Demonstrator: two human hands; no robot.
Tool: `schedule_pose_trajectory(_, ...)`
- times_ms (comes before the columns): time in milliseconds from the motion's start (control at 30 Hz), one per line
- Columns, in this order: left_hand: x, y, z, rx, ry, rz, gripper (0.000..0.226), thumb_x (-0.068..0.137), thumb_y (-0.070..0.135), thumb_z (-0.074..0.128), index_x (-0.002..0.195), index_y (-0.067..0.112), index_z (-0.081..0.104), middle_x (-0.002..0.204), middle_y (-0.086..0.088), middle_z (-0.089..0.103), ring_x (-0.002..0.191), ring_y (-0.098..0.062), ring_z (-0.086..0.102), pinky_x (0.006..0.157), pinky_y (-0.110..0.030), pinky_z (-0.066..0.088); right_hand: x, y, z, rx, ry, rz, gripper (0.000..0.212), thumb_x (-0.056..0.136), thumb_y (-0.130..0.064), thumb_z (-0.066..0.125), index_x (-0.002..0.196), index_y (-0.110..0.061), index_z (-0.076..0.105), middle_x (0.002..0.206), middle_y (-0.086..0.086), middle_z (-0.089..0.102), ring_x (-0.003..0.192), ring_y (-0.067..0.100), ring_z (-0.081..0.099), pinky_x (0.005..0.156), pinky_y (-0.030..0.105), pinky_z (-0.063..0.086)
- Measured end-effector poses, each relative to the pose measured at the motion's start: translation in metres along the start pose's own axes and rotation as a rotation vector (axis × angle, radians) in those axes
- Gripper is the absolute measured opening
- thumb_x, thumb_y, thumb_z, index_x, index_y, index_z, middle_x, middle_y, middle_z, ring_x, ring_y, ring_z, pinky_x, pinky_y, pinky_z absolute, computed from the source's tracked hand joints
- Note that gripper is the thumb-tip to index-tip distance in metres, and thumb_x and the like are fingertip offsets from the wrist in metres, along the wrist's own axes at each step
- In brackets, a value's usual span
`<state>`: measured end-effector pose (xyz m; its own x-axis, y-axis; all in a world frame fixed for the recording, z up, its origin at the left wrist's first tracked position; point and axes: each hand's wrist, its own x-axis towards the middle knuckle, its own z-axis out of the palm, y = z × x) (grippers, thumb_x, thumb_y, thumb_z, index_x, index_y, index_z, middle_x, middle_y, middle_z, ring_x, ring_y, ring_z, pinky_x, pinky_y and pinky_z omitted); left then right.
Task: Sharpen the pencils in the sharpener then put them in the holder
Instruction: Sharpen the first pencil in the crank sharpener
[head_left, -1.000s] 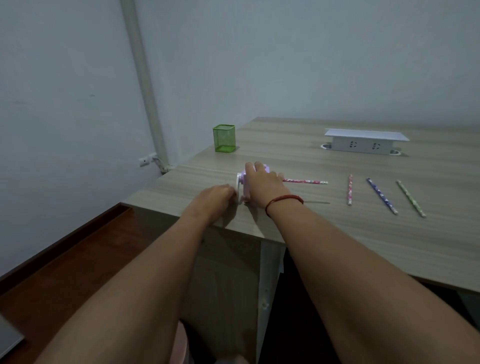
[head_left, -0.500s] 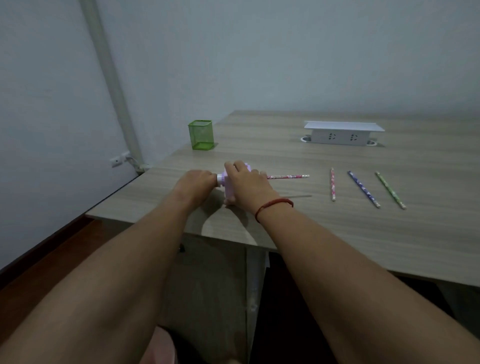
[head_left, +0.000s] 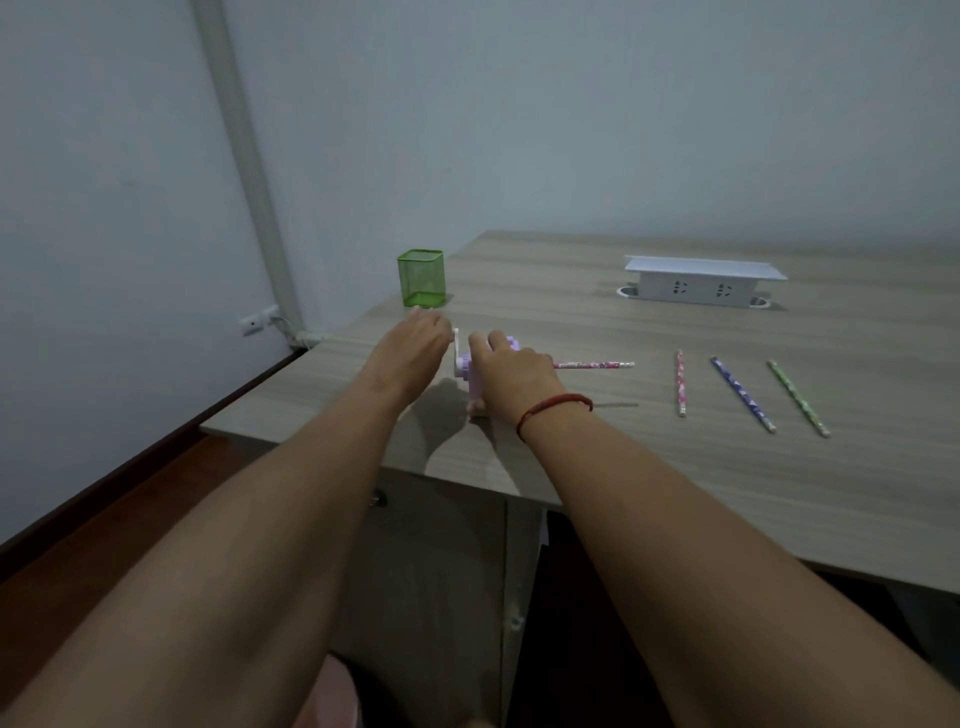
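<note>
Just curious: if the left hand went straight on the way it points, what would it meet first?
Probably the green holder, which stands just beyond the left hand. Depth is unclear, so the hand might slip past on the holder's right.

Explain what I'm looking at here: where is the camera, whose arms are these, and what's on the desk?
No robot: a person's bare arms, filmed by a camera worn on their head, looking down. The right hand grips a purple crank sharpener with a pink pencil stuck in its side. The left hand is at the white crank; its grip is hidden. On the desk lie a second pink pencil, a blue pencil and a green pencil. Behind stand a green mesh holder and a white socket box.
</note>
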<state>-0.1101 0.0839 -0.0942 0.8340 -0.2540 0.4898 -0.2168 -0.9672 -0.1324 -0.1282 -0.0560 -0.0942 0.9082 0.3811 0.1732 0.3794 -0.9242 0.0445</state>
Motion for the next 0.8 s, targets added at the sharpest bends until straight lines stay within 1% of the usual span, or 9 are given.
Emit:
schedule_pose_trajectory(67, -0.005, 0.003, -0.006, -0.031, 0.004, -0.015, 0.027, 0.099, 0.006, 0.037, 0.120, 0.002, 0.052, 0.120, -0.017, 0.058, 0.111, -0.030, 0.056, 0.095, -0.039, 0.046, 0.000, 0.000, -0.001, 0.006, -0.002, 0.012, 0.069, 0.088, -0.035, 0.066, 0.143, -0.013, 0.031, 0.144, 0.010, 0.038, 0.124, 0.035, 0.051, 0.098, 0.054, 0.046)
schedule_pose_trajectory(133, -0.013, 0.007, -0.012, -0.062, 0.015, -0.008, 0.025, 0.098, 0.006, 0.038, 0.120, 0.003, 0.051, 0.118, -0.017, 0.059, 0.106, -0.031, 0.059, 0.091, -0.041, 0.050, 0.000, 0.000, -0.003, 0.024, 0.020, 0.021, 0.059, 0.093, -0.031, 0.060, 0.142, -0.012, 0.034, 0.143, 0.010, 0.040, 0.127, 0.034, 0.049, 0.098, 0.053, 0.047)
schedule_pose_trajectory(233, -0.037, 0.010, -0.010, -0.102, 0.063, 0.023, 0.021, 0.094, 0.000, 0.044, 0.113, 0.004, 0.052, 0.111, -0.015, 0.057, 0.091, -0.027, 0.061, 0.078, -0.034, 0.053, 0.000, -0.002, -0.004, 0.049, 0.023, 0.037, 0.056, 0.093, -0.030, 0.059, 0.140, -0.010, 0.037, 0.141, 0.010, 0.042, 0.128, 0.032, 0.048, 0.099, 0.053, 0.046)
schedule_pose_trajectory(300, -0.057, 0.013, -0.002, -0.118, 0.026, 0.029, 0.019, 0.092, 0.000, 0.048, 0.110, 0.007, 0.052, 0.109, -0.012, 0.056, 0.086, -0.022, 0.061, 0.071, -0.026, 0.049, 0.000, -0.003, -0.004, 0.051, 0.017, 0.036, 0.056, 0.093, -0.028, 0.060, 0.140, -0.009, 0.037, 0.141, 0.010, 0.042, 0.126, 0.032, 0.050, 0.099, 0.052, 0.046)
schedule_pose_trajectory(333, -0.064, 0.017, 0.002, -0.131, -0.001, 0.022, 0.019, 0.092, 0.002, 0.050, 0.110, 0.008, 0.051, 0.110, -0.011, 0.057, 0.087, -0.020, 0.060, 0.071, -0.024, 0.047, 0.000, -0.004, -0.003, 0.055, 0.023, 0.034, 0.053, 0.094, -0.026, 0.058, 0.139, -0.008, 0.037, 0.141, 0.011, 0.043, 0.125, 0.033, 0.051, 0.099, 0.051, 0.046)
schedule_pose_trajectory(433, -0.070, 0.024, 0.010, -0.149, -0.063, -0.015, 0.023, 0.089, 0.007, 0.058, 0.112, 0.010, 0.052, 0.113, -0.010, 0.059, 0.094, -0.020, 0.061, 0.078, -0.025, 0.047, 0.001, -0.003, 0.000, 0.078, 0.028, 0.030, 0.053, 0.094, -0.024, 0.057, 0.140, -0.008, 0.036, 0.142, 0.011, 0.041, 0.126, 0.033, 0.050, 0.099, 0.049, 0.046)
schedule_pose_trajectory(567, -0.065, 0.021, 0.011, -0.143, -0.085, -0.030, 0.015, 0.091, 0.010, 0.058, 0.106, 0.011, 0.058, 0.107, -0.009, 0.063, 0.092, -0.020, 0.060, 0.074, -0.023, 0.039, 0.002, -0.002, 0.005, 0.085, 0.036, 0.027, 0.054, 0.092, -0.030, 0.057, 0.139, -0.012, 0.036, 0.143, 0.008, 0.040, 0.130, 0.031, 0.045, 0.101, 0.050, 0.042)
schedule_pose_trajectory(700, -0.060, 0.022, 0.017, -0.162, -0.154, -0.084, 0.017, 0.092, 0.016, 0.056, 0.108, 0.015, 0.061, 0.113, -0.006, 0.061, 0.099, -0.018, 0.059, 0.089, -0.031, 0.051, 0.003, -0.002, 0.007, 0.107, 0.021, 0.005, 0.061, 0.086, -0.031, 0.064, 0.138, -0.014, 0.036, 0.141, 0.007, 0.041, 0.126, 0.032, 0.048, 0.103, 0.054, 0.040)
schedule_pose_trajectory(800, -0.052, 0.019, 0.018, -0.169, -0.229, -0.125, 0.021, 0.094, 0.020, 0.051, 0.112, 0.016, 0.061, 0.120, -0.007, 0.059, 0.106, -0.022, 0.059, 0.095, -0.036, 0.049, 0.002, 0.001, 0.008, 0.129, 0.041, -0.025, 0.063, 0.085, -0.034, 0.065, 0.138, -0.014, 0.037, 0.141, 0.007, 0.042, 0.122, 0.031, 0.051, 0.103, 0.055, 0.040)
